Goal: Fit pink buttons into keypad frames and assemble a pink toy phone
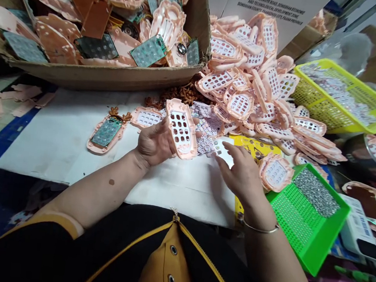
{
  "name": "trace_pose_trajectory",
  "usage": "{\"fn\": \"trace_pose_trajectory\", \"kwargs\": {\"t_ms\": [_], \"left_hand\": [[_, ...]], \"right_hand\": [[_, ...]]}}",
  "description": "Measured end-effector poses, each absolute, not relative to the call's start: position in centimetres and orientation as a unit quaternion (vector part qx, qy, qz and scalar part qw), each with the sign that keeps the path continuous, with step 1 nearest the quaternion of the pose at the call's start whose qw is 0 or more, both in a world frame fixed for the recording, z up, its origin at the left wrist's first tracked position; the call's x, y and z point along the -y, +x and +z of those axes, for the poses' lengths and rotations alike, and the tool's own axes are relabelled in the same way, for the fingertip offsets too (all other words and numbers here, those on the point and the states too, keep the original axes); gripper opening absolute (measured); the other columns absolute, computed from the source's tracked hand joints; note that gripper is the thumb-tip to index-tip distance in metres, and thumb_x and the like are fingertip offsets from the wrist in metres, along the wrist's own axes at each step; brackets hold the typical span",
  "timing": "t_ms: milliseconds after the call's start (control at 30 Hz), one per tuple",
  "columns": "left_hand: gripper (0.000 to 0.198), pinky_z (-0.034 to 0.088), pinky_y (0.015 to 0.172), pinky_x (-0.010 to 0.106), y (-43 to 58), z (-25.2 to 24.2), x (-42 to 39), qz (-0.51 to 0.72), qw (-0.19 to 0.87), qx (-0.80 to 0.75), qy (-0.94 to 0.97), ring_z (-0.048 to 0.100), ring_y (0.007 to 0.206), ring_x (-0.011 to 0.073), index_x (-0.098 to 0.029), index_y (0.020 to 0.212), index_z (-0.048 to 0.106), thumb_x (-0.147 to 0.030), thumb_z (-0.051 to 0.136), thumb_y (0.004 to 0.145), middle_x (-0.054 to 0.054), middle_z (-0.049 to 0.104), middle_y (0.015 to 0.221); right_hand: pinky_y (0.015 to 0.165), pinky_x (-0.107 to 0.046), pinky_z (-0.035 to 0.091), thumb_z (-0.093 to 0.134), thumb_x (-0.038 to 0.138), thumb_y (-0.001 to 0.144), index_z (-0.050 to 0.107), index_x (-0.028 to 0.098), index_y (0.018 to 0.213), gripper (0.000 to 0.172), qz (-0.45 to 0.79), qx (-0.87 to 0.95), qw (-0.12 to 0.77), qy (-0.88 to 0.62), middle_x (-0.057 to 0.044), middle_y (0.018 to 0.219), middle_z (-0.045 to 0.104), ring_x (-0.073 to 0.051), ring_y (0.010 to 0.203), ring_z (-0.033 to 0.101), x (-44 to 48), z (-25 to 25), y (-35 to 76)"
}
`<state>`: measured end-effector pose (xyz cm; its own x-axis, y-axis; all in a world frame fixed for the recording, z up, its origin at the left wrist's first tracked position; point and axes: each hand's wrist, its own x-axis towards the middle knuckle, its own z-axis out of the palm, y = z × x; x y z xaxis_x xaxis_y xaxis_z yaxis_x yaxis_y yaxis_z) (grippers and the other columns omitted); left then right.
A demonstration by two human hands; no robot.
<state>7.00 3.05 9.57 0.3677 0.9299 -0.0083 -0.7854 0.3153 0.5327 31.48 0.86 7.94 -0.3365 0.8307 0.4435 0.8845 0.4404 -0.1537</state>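
Note:
My left hand (pixel 155 144) is closed round a pink plastic toy-phone shell (pixel 182 129) with rows of key holes, held tilted above the white sheet. My right hand (pixel 240 172) pinches a small white keypad sheet (pixel 224 150) just right of the shell. Under both hands lies a loose pile of pale keypad sheets (pixel 206 125). A pink shell with a green circuit board and brown antlers (pixel 105 132) lies flat to the left. Another holed shell (pixel 147 118) rests behind my left hand.
A cardboard box (pixel 107 77) of pink shells and green boards stands at the back left. A big heap of holed pink shells (pixel 253 76) fills the back right. A yellow basket (pixel 345 98) and a green tray of small metal parts (pixel 308 218) sit at the right.

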Motion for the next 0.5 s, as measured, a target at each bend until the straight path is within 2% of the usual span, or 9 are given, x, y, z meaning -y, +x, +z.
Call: {"fn": "trace_pose_trajectory", "kwargs": {"t_ms": [100, 200, 267, 367, 500], "left_hand": [[0.064, 0.044, 0.106, 0.060, 7.0, 9.5, -3.1, 0.543, 0.793, -0.168, 0.220, 0.055, 0.130, 0.0409, -0.019, 0.139, 0.051, -0.044, 0.064, 0.081, 0.013, 0.067, 0.131], [0.066, 0.044, 0.105, 0.061, 6.9, 9.5, -3.3, 0.546, 0.788, -0.170, 0.228, 0.055, 0.130, 0.0417, -0.019, 0.138, 0.052, -0.045, 0.066, 0.079, 0.014, 0.067, 0.129], [0.068, 0.044, 0.105, 0.061, 6.9, 9.5, -3.3, 0.544, 0.788, -0.163, 0.237, 0.054, 0.130, 0.0428, -0.018, 0.136, 0.054, -0.045, 0.070, 0.076, 0.014, 0.067, 0.130], [0.068, 0.043, 0.105, 0.063, 6.8, 9.4, -3.3, 0.538, 0.792, -0.154, 0.244, 0.053, 0.131, 0.0436, -0.019, 0.134, 0.055, -0.046, 0.070, 0.074, 0.014, 0.066, 0.132], [0.066, 0.042, 0.107, 0.063, 6.7, 9.3, -3.2, 0.541, 0.793, -0.152, 0.235, 0.052, 0.133, 0.0427, -0.018, 0.134, 0.054, -0.044, 0.068, 0.075, 0.014, 0.065, 0.133]], "right_hand": [[0.090, -0.044, 0.049, 0.053, 0.017, 0.093, 0.061, 0.014, 0.128, 0.036, -0.112, 0.862, 0.172, -0.463, -0.019, 0.123, 0.067, -0.028, 0.108, 0.062, -1.6, 7.1, 30.2], [0.102, -0.048, 0.042, 0.052, 0.014, 0.094, 0.065, 0.020, 0.121, 0.031, -0.145, 0.895, 0.135, -0.401, -0.015, 0.128, 0.066, -0.028, 0.116, 0.060, -2.6, 7.0, 29.3], [0.100, -0.046, 0.044, 0.054, 0.019, 0.095, 0.068, 0.022, 0.115, 0.025, -0.122, 0.888, 0.186, -0.402, -0.012, 0.122, 0.070, -0.026, 0.111, 0.063, -3.4, 7.1, 29.5], [0.085, -0.039, 0.051, 0.058, 0.027, 0.094, 0.071, 0.024, 0.105, 0.017, -0.046, 0.854, 0.309, -0.416, -0.008, 0.106, 0.075, -0.022, 0.095, 0.068, -4.2, 7.4, 30.1], [0.073, -0.033, 0.054, 0.066, 0.035, 0.089, 0.071, 0.024, 0.091, 0.012, 0.087, 0.747, 0.446, -0.485, -0.003, 0.086, 0.073, -0.017, 0.076, 0.067, -4.0, 7.9, 29.8]]}}
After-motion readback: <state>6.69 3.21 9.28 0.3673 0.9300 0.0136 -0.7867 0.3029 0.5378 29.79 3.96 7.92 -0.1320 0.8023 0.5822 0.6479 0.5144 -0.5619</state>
